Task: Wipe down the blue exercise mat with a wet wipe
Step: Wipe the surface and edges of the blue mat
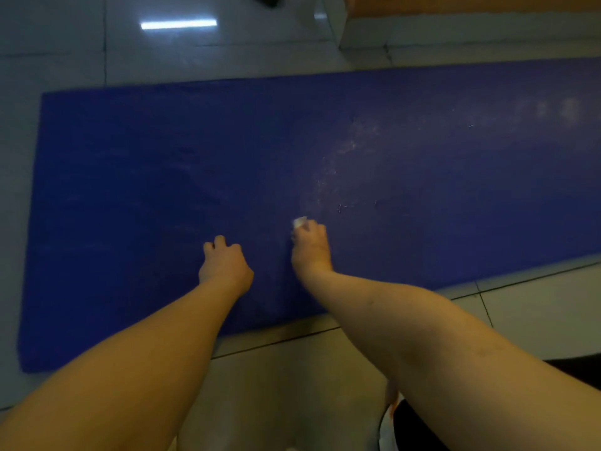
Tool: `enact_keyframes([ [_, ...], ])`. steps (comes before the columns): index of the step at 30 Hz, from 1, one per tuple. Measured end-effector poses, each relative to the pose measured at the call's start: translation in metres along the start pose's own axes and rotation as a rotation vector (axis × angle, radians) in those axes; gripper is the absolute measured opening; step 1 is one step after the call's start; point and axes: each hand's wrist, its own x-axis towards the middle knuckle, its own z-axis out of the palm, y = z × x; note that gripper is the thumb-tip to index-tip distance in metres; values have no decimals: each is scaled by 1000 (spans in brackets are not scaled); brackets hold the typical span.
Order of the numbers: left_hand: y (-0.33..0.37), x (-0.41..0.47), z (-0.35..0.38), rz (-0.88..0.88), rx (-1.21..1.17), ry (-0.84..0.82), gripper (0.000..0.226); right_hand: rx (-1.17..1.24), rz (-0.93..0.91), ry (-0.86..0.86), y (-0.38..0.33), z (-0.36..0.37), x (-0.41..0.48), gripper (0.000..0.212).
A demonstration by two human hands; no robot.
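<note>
The blue exercise mat (130,177) lies flat on the tiled floor and fills the middle of the view. My right hand (310,247) presses down on the mat near its centre, closed around a small white wet wipe (299,222) that pokes out past the fingertips. Pale smears and specks (344,151) trail across the mat above and to the right of the wipe. My left hand (224,262) rests on the mat to the left of the right hand, fingers curled, holding nothing.
Glossy grey floor tiles (195,56) surround the mat, with a bright light reflection at the top. A white skirting and an orange wall (455,24) run along the top right. A dark object (265,0) sits at the top edge. My dark clothing shows at bottom right.
</note>
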Motion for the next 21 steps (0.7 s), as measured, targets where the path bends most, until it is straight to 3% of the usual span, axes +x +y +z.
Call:
enact_keyframes([
  [4,-8,3,-3,14,-46,30,40,40,-437,-264,-57,33,-18,34],
  [9,-20,7,-6,49,-84,40,39,-119,-682,-229,-43,26,-8,30],
  [11,-20,10,-6,47,-83,31,40,-74,-593,-178,-19,15,7,30],
  [14,-16,13,-6,37,-59,32,37,-56,-256,-79,34,-14,32,42],
  [18,-9,16,-10,8,-5,13,33,-73,233,121,89,-55,59,34],
  [21,-9,18,-11,-9,11,14,32,-69,346,188,78,-55,60,39],
])
